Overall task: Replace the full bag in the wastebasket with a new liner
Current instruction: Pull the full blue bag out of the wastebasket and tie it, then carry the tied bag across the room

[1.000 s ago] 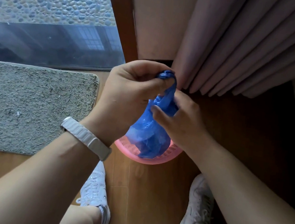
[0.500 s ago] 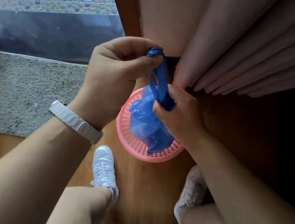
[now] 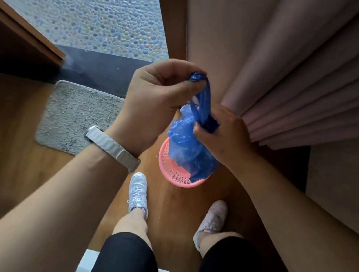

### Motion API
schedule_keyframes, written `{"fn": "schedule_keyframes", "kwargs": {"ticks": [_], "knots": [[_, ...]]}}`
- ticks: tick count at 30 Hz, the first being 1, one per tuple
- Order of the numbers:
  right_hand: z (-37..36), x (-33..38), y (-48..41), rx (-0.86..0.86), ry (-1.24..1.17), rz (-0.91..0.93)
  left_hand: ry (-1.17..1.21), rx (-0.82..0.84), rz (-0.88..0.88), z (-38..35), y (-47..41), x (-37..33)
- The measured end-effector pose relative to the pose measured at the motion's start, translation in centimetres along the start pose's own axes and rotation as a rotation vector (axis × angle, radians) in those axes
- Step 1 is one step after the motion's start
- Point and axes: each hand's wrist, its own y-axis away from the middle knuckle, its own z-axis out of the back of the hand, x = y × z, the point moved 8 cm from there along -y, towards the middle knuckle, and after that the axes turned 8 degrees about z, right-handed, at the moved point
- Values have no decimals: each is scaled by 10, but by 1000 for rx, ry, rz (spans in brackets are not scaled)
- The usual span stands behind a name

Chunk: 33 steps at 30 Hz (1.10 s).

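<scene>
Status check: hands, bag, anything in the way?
Left hand pinches twisted top of blue bag, right hand grips its neck. Bag hangs over pink basket. Curtain close by right hand, not blocking.

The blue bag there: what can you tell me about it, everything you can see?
The blue bag is thin, glossy, crinkled plastic film, slightly see-through and bulging as if filled. Its top is gathered and twisted into a rope-like loop. The left hand pinches the loop's upper end; the right hand grips the neck below. The bag hangs from both hands over a pink mesh wastebasket; whether its bottom is inside the rim cannot be told.
</scene>
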Motion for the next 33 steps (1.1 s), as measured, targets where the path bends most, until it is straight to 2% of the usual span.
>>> {"fn": "schedule_keyframes", "kwargs": {"ticks": [7,13,18,25,33], "knots": [[56,112,-20,36,-9,110,71,-108,-104,24,57,-111],[61,206,-38,61,-45,230,120,-171,-212,85,91,-184],[35,286,-56,12,8,382,118,-196,-288,154,111,-232],[-27,389,-94,-29,39,505,200,-214,-324,267,126,-287],[-100,466,-153,-22,68,543,142,-269,-401,362,133,-334]]}}
